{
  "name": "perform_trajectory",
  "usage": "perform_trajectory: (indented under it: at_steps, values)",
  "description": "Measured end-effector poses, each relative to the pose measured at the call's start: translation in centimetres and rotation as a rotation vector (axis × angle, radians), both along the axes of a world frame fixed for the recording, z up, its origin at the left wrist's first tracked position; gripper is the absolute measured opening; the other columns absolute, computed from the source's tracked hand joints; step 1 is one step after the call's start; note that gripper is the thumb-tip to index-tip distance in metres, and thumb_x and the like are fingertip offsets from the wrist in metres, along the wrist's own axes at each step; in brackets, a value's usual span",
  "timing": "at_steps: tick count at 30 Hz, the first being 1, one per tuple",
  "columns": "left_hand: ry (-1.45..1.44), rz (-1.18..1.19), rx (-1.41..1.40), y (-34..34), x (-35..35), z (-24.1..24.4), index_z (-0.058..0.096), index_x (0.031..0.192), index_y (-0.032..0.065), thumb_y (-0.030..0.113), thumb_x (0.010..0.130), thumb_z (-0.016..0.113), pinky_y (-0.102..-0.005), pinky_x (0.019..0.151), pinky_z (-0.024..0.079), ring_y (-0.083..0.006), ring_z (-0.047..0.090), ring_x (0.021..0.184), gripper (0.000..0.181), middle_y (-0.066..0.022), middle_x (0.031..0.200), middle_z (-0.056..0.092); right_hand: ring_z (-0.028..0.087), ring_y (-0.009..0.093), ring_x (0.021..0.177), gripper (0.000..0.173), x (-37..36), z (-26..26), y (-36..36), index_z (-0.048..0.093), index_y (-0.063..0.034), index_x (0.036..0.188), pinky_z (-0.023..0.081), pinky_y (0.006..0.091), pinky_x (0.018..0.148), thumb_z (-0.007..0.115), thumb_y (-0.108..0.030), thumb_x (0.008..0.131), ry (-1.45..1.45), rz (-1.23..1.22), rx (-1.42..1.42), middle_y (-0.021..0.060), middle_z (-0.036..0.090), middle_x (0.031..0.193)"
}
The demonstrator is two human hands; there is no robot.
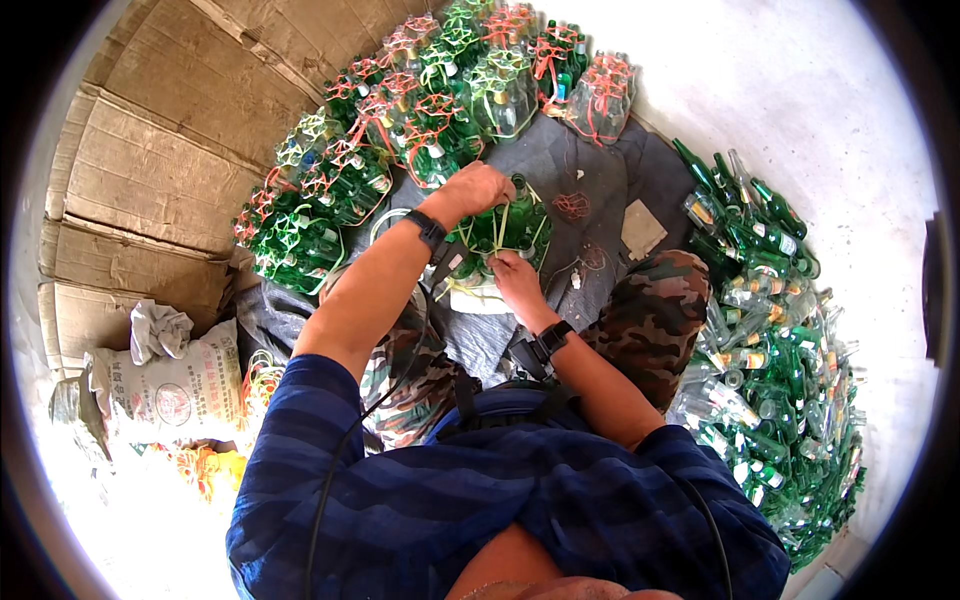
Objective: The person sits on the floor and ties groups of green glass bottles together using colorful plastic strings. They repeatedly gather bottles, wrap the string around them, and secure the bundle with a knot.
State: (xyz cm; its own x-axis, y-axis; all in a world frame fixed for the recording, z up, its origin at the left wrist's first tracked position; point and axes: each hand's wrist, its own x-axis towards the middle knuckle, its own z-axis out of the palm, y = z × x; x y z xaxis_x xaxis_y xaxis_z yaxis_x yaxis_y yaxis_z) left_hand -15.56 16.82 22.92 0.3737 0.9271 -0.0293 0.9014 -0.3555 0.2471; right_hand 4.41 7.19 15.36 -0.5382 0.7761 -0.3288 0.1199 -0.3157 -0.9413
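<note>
A bundle of green glass bottles [534, 217] stands between my knees, with yellow-green plastic cord [501, 225] strung across the bottle necks. My left hand [478, 187] reaches over the far left side of the bundle, its fingertips closed on the cord by a bottle neck. At the near side, my right hand [514, 276] pinches the same cord low on the bundle. The cord runs between the two hands. A white object [476, 301], partly hidden by the bundle, lies under its near edge, with loose cord ends beside it.
Tied bottle bundles [442, 112] with red and green cord curve along the far left, beside cardboard sheets [165, 135]. Loose bottles [780, 405] are heaped on the right. A cardboard piece [643, 229] and red cord scraps [572, 205] lie on the dark ground cloth [592, 169].
</note>
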Motion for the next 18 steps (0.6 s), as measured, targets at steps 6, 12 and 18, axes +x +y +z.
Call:
perform_trajectory:
  at_steps: [6,12,18]
  values:
    - [-0.039,-0.021,-0.042,0.7,0.0,-0.8,0.074,0.092,0.0139,0.020,0.083,0.070,-0.0428,0.076,0.055,-0.0318,0.069,0.084,0.012,-0.0089,0.088,0.073,0.061,0.029,0.069,0.021,0.0,-0.1,0.2,0.066,-0.0005,0.093,0.044,0.0403,0.064,0.056,-0.019,0.098,-0.093,0.027,0.101,0.0159,0.064,0.076]
    - [-0.090,-0.013,-0.156,1.1,-0.6,-1.0,0.075,0.092,0.0128,0.014,0.080,0.069,-0.0421,0.074,0.054,-0.0339,0.068,0.085,0.014,-0.0115,0.089,0.072,0.064,0.032,0.076,0.022,0.4,-1.1,0.3,0.068,-0.0013,0.096,0.047,0.0410,0.068,0.056,-0.020,0.097,-0.115,0.114,0.353,0.0167,0.067,0.083]
    - [-0.109,-0.002,-0.264,1.6,-0.6,-1.2,0.076,0.094,0.0118,0.006,0.079,0.066,-0.0393,0.075,0.054,-0.0302,0.070,0.085,0.019,-0.0106,0.092,0.074,0.066,0.035,0.084,0.024,1.2,0.3,0.7,0.068,-0.0012,0.097,0.049,0.0420,0.073,0.055,-0.021,0.097,-0.141,0.170,0.203,0.0181,0.070,0.089]
